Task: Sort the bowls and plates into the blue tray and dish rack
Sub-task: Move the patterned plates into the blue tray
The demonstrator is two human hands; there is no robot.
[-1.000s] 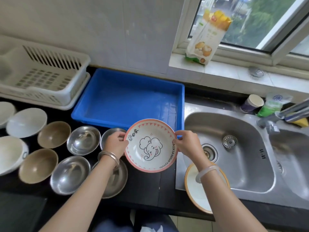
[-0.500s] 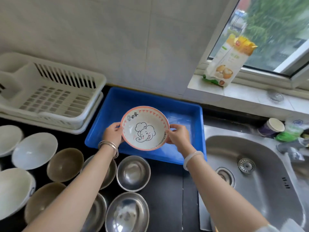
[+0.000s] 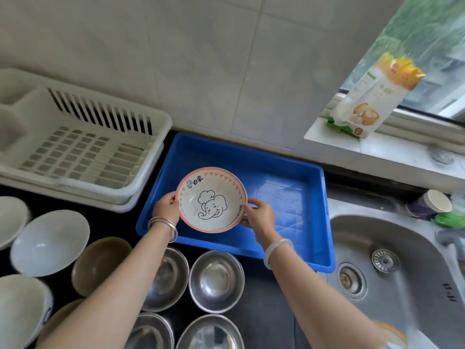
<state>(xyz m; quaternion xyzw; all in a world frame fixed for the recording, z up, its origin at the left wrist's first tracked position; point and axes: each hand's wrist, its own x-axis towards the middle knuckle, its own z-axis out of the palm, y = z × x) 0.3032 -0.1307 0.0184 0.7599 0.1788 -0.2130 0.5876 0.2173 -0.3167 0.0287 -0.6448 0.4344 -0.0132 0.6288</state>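
I hold a white bowl with a pink rim and an elephant drawing over the near left part of the blue tray. My left hand grips its left rim and my right hand grips its right rim. Nothing else lies in the tray. The white dish rack stands to the left of the tray, with nothing in it. On the black counter near me sit steel bowls, brown bowls and white bowls.
A steel sink lies to the right of the tray, with a plate's orange rim at its near edge. A paper cup stands behind the sink. A food packet leans on the window sill. Tiled wall rises behind.
Both hands have carried the elephant bowl forward from the counter's near side to above the blue tray. My view has swung left, away from the sink.
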